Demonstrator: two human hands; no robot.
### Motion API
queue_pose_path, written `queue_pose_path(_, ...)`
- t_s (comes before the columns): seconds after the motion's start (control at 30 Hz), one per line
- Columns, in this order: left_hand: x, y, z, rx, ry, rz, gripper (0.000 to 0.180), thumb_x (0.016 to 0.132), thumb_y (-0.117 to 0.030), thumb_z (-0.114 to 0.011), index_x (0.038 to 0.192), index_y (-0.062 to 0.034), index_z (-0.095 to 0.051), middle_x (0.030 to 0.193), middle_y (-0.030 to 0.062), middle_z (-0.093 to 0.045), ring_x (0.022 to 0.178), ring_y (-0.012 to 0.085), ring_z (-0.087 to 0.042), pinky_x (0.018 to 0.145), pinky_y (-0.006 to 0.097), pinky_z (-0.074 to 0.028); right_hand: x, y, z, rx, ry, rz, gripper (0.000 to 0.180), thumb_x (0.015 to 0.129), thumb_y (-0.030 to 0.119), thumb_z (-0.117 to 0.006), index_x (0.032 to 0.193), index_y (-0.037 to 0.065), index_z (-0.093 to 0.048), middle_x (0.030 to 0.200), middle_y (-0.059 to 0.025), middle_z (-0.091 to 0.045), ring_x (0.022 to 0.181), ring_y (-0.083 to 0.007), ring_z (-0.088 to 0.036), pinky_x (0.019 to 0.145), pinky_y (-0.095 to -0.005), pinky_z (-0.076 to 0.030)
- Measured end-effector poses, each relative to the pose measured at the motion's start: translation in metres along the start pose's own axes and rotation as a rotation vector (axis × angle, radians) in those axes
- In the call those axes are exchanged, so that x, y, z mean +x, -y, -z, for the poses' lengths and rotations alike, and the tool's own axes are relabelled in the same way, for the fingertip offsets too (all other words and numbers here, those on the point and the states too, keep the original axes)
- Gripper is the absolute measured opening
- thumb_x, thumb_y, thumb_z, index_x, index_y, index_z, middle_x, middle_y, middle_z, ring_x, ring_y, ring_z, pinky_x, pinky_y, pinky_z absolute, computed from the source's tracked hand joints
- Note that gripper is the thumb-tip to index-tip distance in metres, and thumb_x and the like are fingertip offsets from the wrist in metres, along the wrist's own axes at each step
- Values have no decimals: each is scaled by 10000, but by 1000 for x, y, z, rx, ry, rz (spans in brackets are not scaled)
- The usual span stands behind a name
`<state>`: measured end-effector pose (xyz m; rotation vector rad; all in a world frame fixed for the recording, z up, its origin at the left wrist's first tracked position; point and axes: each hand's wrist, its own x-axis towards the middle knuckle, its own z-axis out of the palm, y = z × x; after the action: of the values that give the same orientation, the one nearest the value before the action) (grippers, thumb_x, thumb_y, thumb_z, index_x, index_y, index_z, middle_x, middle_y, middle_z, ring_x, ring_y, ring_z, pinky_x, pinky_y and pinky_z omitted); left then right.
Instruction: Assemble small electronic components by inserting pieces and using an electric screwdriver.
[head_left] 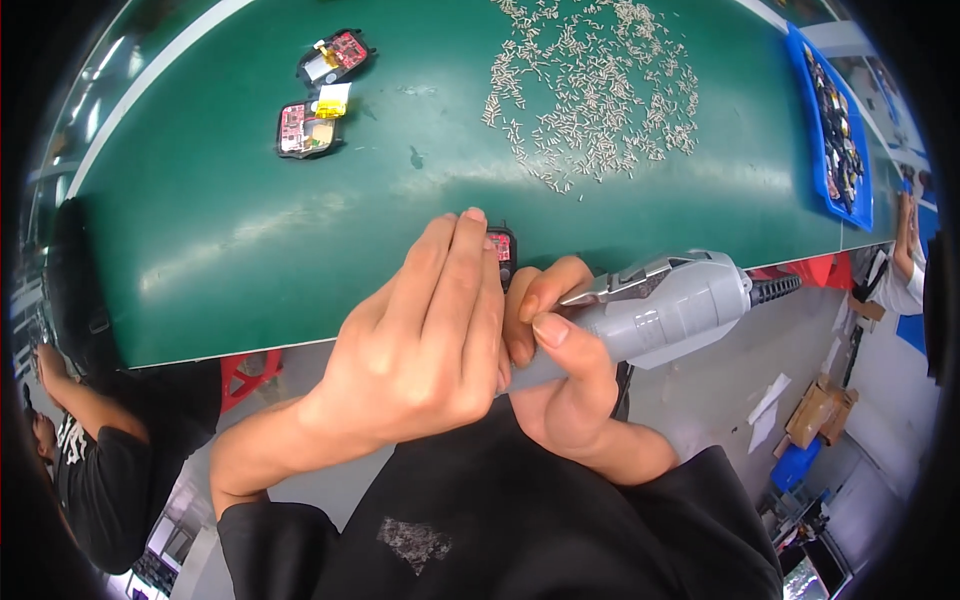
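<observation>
My right hand (565,370) is wrapped around a grey electric screwdriver (665,305), its cable end pointing right and its front end hidden among my fingers. Beside it, my left hand (425,330) has its fingers pressed together along a small black device housing (503,246) with a red circuit board. The housing is at the near edge of the green table, largely covered by both hands. Farther left on the table lie two similar opened housings: one device (338,57) tilted at the back and another device (305,130) with a yellow-and-white battery piece at its corner.
Many small silver screws (600,90) are scattered over the far side of the green table (230,230). A blue tray (825,130) of dark parts stands at the right edge. A person in black (100,470) is at the left, and another person's arm (905,235) shows at far right.
</observation>
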<state>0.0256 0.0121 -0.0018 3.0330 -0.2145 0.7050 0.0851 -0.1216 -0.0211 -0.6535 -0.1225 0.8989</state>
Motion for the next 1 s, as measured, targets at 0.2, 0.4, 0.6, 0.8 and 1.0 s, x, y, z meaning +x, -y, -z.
queue_pose_path(0.2,-1,-6,0,-12,48,65,363,561,-69,-561,833,163,-625,901,285,-622,872,346,-631,676,328,-569,1,9,-7,-73,-77,-56,165,852,215,-523,883,72,-447,665,-50,-419,502,-146,-403,500,-272,-388)
queue_pose_path(0.4,1,-1,5,-56,73,15,339,561,-20,-588,838,171,-631,971,283,-628,904,342,-625,729,331,-562,23,80,-9,-118,203,135,174,882,196,-544,822,82,-426,646,-31,-433,423,-101,-448,442,-260,-396)
queue_pose_path(0.6,-10,-7,4,-130,120,118,315,642,71,-631,937,175,-595,1073,277,-597,937,367,-621,729,368,-560,65,95,-14,-165,362,189,173,887,231,-513,886,67,-455,685,-41,-437,474,-106,-451,520,-254,-388)
queue_pose_path(0.8,-10,-5,-5,-76,63,114,219,683,90,-622,892,152,-620,1020,247,-625,900,335,-638,715,350,-567,78,89,-11,-259,314,165,161,883,229,-502,878,74,-459,694,-38,-432,474,-106,-436,533,-271,-372)
queue_pose_path(1.0,-12,-1,-5,-98,38,97,177,698,101,-607,867,153,-618,992,249,-632,874,338,-643,688,356,-572,80,86,-8,-263,316,173,162,854,222,-533,853,79,-458,681,-36,-431,459,-101,-432,527,-260,-368)
